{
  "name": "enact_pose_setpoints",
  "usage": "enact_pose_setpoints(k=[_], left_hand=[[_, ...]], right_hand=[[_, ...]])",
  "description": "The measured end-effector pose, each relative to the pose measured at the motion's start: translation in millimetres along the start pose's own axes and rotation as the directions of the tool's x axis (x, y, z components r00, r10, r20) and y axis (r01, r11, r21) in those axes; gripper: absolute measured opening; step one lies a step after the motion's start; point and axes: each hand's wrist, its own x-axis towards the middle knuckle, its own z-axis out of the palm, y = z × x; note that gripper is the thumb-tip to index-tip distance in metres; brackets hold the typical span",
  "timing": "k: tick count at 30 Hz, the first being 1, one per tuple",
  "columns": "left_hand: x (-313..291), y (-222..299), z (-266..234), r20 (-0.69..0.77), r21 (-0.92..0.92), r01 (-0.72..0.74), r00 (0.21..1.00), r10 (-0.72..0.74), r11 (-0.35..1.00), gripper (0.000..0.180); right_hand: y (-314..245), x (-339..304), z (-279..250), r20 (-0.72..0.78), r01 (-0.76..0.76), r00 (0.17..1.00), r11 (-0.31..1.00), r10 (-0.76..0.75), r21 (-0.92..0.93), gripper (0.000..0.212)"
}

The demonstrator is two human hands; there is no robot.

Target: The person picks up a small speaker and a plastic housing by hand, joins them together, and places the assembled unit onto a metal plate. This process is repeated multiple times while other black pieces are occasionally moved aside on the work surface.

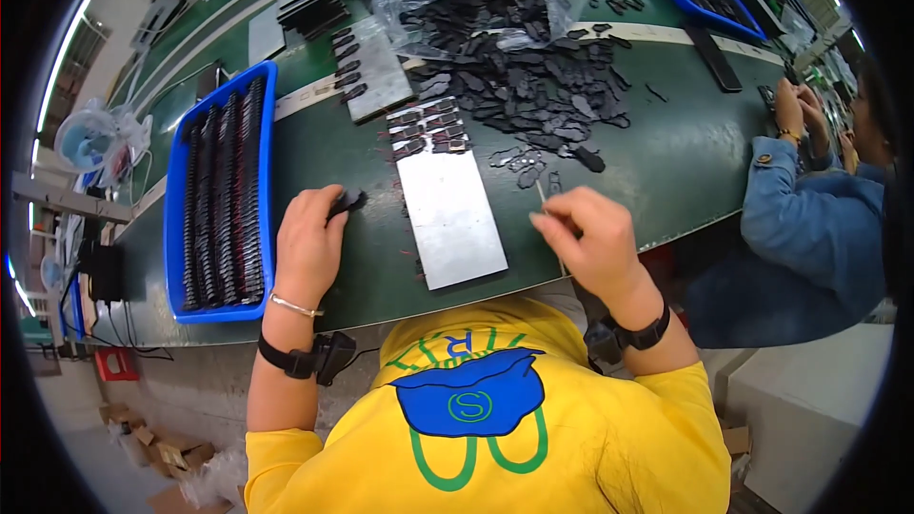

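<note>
Yellow short-sleeved shirt (533,438) with blue-green print, black wristbands on 2 wrists, thin silver bracelet (293,306)

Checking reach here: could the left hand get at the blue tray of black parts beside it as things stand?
Probably yes. The left hand, holding a small black part, rests just right of the blue tray, with nothing between them and the tray open on top.
</note>
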Motion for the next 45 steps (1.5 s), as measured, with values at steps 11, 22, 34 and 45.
enact_pose_setpoints(k=[11,22,34,45], left_hand=[[3.3,3.1,-7.7,-0.055,0.021,0.088,0.995,-0.087,0.996,0.021],[8.3,8.6,-9.5,0.070,-0.074,0.106,0.993,-0.100,0.992,0.015],[12.9,-2.0,-10.3,0.054,0.026,0.083,0.995,-0.084,0.996,0.024],[-28.0,42.2,-37.7,-0.027,-0.186,-0.161,0.987,0.158,0.969,0.042]], right_hand=[[9.4,22.7,-0.2,0.056,-0.106,0.992,0.992,0.110,-0.069,0.013],[7.5,12.1,1.8,0.074,-0.143,0.987,0.989,0.140,0.032,0.010],[-3.4,24.2,-0.4,0.147,-0.033,0.989,0.999,0.028,0.034,0.012],[14.2,154.2,69.8,0.390,0.285,0.890,0.956,-0.236,-0.070,0.019]])
